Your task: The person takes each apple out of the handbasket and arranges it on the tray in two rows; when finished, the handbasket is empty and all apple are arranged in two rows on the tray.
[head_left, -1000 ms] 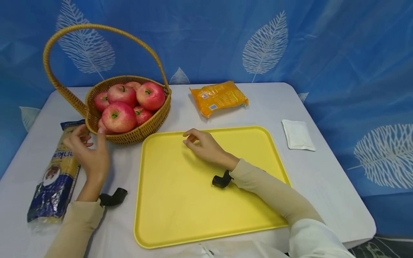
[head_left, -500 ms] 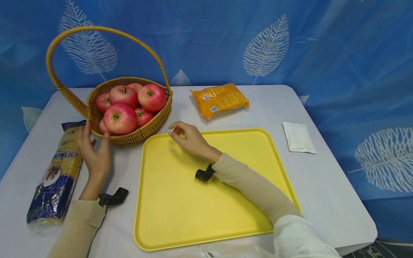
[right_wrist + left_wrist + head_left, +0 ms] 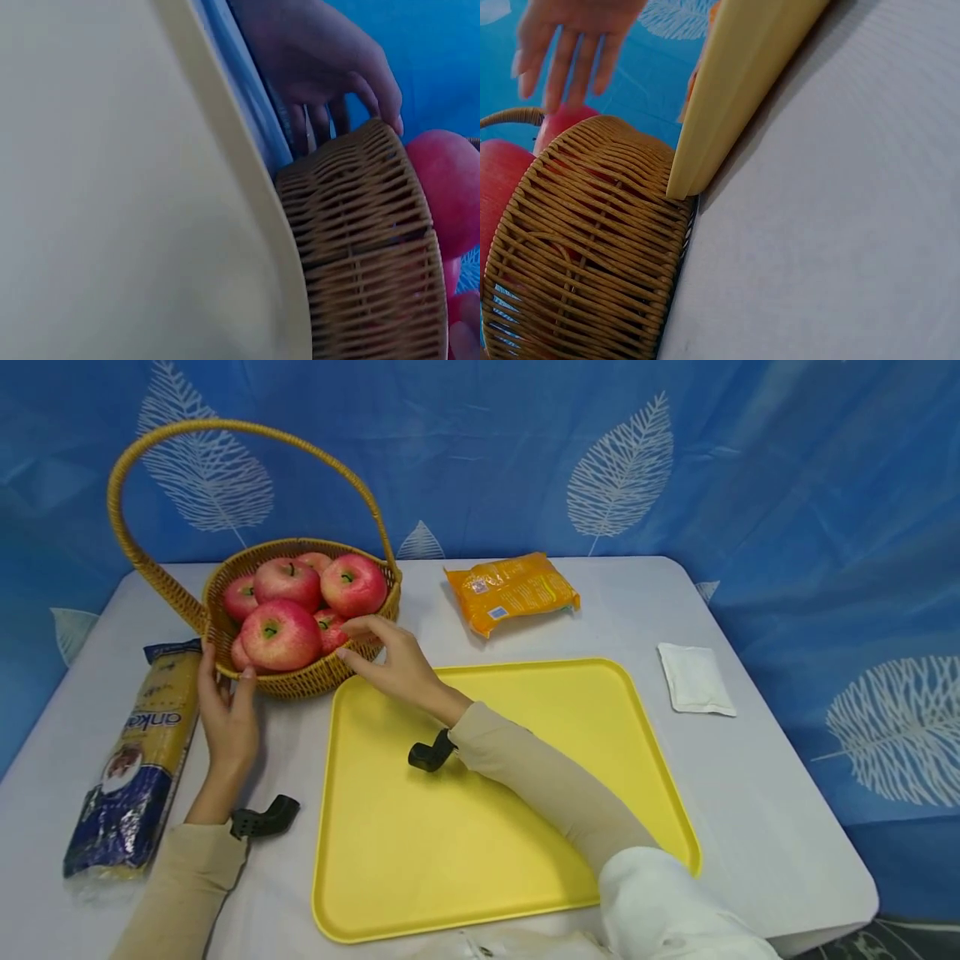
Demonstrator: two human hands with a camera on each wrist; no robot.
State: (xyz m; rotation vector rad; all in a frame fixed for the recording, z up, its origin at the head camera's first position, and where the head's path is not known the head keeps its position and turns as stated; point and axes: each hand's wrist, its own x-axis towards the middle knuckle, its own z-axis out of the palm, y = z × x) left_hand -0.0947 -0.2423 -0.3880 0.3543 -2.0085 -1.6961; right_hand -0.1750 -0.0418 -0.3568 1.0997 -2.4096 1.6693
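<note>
- Two hands work at a wicker basket (image 3: 300, 672) of red apples (image 3: 279, 633) on the tabletop (image 3: 750, 777).
- Left hand (image 3: 228, 710) rests against the basket's near-left wall, fingers straight and upright, thumb on the rim; it grips nothing.
- Right hand (image 3: 390, 660) reaches over the basket's near-right rim, fingers extended and loosely spread, fingertips (image 3: 347, 652) just at an apple; whether they touch it I cannot tell.
- Between the two hands sits the basket, its tall handle (image 3: 225, 431) arching beyond them.
- Under the right forearm lies a yellow tray (image 3: 525, 860), its corner just beside the basket.
- Left of the left hand lies a noodle packet (image 3: 138, 760).
- Beyond the right hand lie an orange packet (image 3: 510, 589) and, further right, a white sachet (image 3: 693, 677).
</note>
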